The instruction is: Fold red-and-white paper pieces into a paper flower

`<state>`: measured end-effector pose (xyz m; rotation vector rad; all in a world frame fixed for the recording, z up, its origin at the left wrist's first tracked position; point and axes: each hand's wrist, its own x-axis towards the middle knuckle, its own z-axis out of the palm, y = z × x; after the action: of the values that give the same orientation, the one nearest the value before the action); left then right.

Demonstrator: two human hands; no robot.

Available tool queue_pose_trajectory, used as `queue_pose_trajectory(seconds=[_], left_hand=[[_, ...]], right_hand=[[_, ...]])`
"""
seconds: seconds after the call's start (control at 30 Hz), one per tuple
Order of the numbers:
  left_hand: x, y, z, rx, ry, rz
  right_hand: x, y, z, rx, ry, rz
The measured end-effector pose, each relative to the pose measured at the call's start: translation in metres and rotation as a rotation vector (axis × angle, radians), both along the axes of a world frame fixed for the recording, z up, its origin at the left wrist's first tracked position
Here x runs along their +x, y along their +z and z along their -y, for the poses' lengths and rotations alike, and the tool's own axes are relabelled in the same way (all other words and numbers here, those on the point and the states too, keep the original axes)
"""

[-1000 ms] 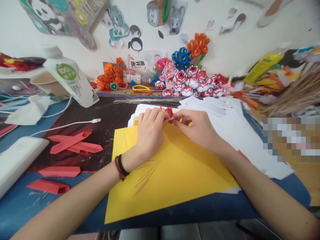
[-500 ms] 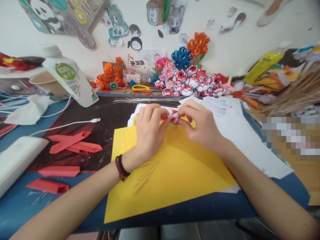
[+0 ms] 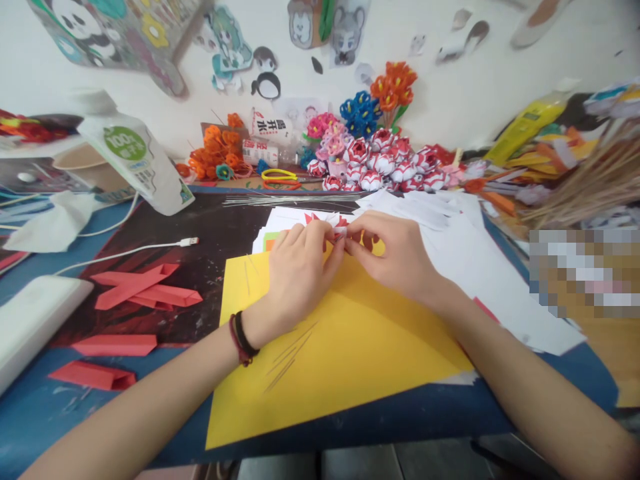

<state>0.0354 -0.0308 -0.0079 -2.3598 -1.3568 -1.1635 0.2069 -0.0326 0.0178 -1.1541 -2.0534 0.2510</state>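
Observation:
A small red and white folded paper flower (image 3: pixel 338 221) is pinched between my two hands, partly covered by the fingers. My left hand (image 3: pixel 303 270) grips it from the left with thumb and forefinger. From the right, my right hand (image 3: pixel 393 253) holds its edge between thumb and fingertips. Both hands are over the top part of a yellow paper sheet (image 3: pixel 345 360). Several thin wires (image 3: pixel 290 357) lie on that sheet, below my left hand. White paper sheets (image 3: pixel 470 260) spread out under and beyond my right hand.
Red folded paper strips (image 3: pixel 147 287) lie at left, near a white cable plug (image 3: pixel 190 242) and a white power bank (image 3: pixel 40 327). A white bottle (image 3: pixel 137 160) leans behind them. Along the wall sit finished red-white paper flowers (image 3: pixel 395 163), with thin wires (image 3: pixel 290 200) in front.
The flower has turned in my fingers, and its red points now show above my left hand. My right hand has shifted slightly left, closer to my left hand.

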Motion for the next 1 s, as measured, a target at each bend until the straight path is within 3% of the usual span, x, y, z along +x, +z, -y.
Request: queue_pose_trajectory(seconds=[0.4,0.73,1.0], left_hand=[[-0.0031,-0.002,-0.0034,0.236,-0.053,-0.261],[-0.003,-0.0038,-0.0031,0.225,-0.091,-0.323],[-0.0014,-0.0035,-0.0035,0.259,-0.052,-0.306]], right_hand=[[-0.0014,0.0015,0.0005,-0.057,-0.005,0.001],[0.0,0.0029,-0.0001,-0.086,-0.021,-0.005],[-0.0034,-0.0044,-0.0022,0.155,0.006,-0.026]])
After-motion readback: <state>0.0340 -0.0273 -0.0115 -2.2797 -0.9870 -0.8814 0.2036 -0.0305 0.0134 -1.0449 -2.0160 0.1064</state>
